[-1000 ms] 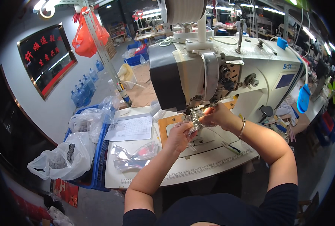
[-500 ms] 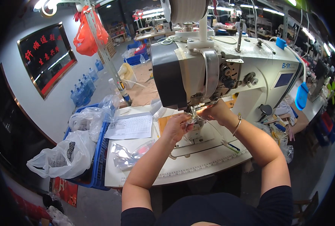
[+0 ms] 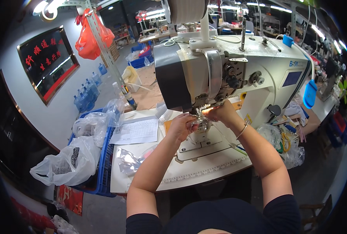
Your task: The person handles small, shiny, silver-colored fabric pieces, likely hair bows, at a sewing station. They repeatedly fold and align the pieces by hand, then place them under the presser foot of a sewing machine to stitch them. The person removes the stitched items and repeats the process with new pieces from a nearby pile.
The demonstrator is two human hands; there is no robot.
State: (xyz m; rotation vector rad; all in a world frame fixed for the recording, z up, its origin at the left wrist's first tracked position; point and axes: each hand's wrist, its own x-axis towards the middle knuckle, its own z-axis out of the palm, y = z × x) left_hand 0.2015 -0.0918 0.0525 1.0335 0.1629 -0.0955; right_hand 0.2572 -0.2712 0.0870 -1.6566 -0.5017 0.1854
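A large white industrial sewing machine [image 3: 267,64] with a dark grey end cover stands before me. Both my hands are at its needle area, under the head. My left hand [image 3: 181,126] is left of the presser foot [image 3: 199,113], fingers bent together in a pinch on a small, pale, see-through piece too fine to name. From the right, my right hand [image 3: 222,114] reaches in beside the needle, fingers closed and partly hidden under the machine head. Whatever it grips is hidden. A thin pale strip or cord runs down near the right wrist, which wears a bangle [image 3: 243,130].
Left on the worktable lie a printed sheet [image 3: 136,130] and a clear plastic packet [image 3: 128,160]. A blue crate [image 3: 106,171] with plastic bags adjoins the table's left edge. A printed ruler strip [image 3: 204,171] follows the front edge. Plastic bags [image 3: 294,154] are at the right.
The view has shifted slightly, showing more of the bags and yellow-handled item at the right. Both hands stay at the needle area, with only small finger movement.
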